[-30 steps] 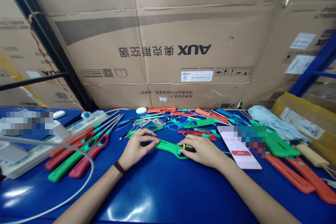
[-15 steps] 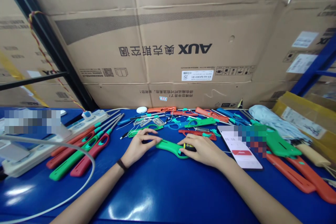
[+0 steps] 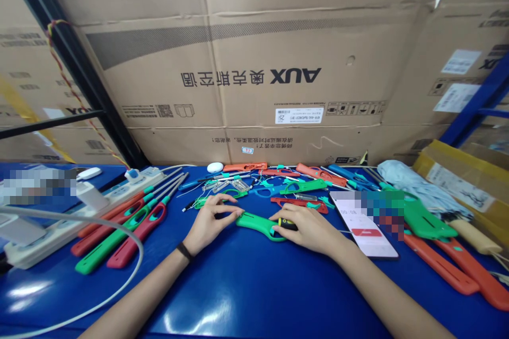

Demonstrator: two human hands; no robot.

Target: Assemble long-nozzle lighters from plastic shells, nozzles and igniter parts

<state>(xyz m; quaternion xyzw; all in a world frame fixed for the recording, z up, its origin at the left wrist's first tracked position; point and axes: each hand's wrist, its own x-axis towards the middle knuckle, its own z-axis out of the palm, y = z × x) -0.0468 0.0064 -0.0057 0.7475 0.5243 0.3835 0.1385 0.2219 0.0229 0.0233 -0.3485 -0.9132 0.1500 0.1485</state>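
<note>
I see the left hand [image 3: 210, 222] with fingers pinched on the green lighter handle [image 3: 258, 225]; the right hand's [image 3: 308, 228] fingers clamp a black-and-yellow part [image 3: 287, 224], mostly hidden, near a pixelated phone [image 3: 360, 228].

power strip [image 3: 43, 241] left of the hands [image 3: 209, 225], phone [image 3: 363, 235] right

One left hand [image 3: 210, 225], one right hand [image 3: 308, 228], one green lighter [image 3: 258, 225], one phone [image 3: 363, 228]
</note>
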